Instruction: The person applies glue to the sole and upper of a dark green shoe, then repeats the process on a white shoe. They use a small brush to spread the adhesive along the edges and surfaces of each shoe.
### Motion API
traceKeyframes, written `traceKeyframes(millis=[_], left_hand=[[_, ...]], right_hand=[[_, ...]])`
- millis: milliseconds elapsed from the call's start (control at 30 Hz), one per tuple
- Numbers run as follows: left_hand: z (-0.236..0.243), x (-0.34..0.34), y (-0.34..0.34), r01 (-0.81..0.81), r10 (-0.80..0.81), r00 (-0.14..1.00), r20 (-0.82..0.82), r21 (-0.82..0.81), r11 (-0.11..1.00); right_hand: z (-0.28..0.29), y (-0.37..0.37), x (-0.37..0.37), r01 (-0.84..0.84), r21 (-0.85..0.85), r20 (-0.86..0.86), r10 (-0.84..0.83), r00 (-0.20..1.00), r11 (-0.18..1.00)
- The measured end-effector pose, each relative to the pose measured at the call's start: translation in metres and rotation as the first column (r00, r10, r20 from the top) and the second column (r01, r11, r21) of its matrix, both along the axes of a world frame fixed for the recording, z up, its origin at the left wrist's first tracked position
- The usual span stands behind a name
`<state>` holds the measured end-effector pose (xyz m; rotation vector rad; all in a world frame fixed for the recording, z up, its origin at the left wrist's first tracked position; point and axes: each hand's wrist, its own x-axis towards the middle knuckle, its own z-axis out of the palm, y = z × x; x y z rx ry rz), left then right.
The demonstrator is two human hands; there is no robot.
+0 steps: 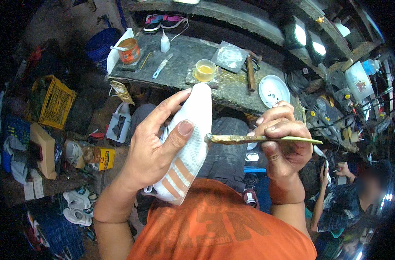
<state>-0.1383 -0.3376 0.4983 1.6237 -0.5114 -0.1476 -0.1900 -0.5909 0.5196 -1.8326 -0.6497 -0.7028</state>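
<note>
My left hand is wrapped round a white mesh sneaker with tan stripes on its side. The shoe's toe points away from me, and my thumb presses on its upper. In my right hand is a thin paintbrush with a crusted, stained shaft and a green tail end, pinched between thumb and fingers. Its bristle tip touches the shoe's right edge, near where sole and upper meet. Just beyond the toe, a clear cup of yellowish liquid stands on the dark workbench.
On the bench are an orange tin, a white squeeze bottle, a small knife, a hammer and a white plate. A yellow crate lies left. Another person sits at right, hands holding something white.
</note>
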Motion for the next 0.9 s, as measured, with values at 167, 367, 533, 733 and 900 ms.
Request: traceKeyframes(millis=[167, 367, 533, 733, 900], left_hand=[[0.002, 0.000, 0.001, -0.018, 0.018, 1.000, 0.007, 0.031, 0.999], [0.002, 0.004, 0.001, -0.029, 0.029, 1.000, 0.002, 0.042, 0.999], [0.002, 0.006, 0.002, -0.052, 0.051, 0.999, 0.016, 0.063, 0.997], [-0.003, 0.009, 0.003, -0.061, 0.061, 0.998, 0.004, 0.073, 0.995], [-0.008, 0.010, 0.002, -0.066, 0.068, 0.996, -0.065, 0.038, 0.997]], right_hand=[[0.006, 0.000, -0.005, 0.043, -0.132, 0.015, -0.042, 0.999, 0.990], [0.013, 0.004, -0.013, 0.087, -0.314, 0.033, -0.081, 0.996, 0.946], [0.014, 0.006, -0.018, 0.093, -0.421, 0.056, -0.077, 0.995, 0.902], [0.016, 0.010, -0.023, 0.107, -0.518, 0.080, -0.076, 0.994, 0.849], [0.020, 0.010, -0.027, 0.072, -0.589, 0.056, -0.048, 0.997, 0.805]])
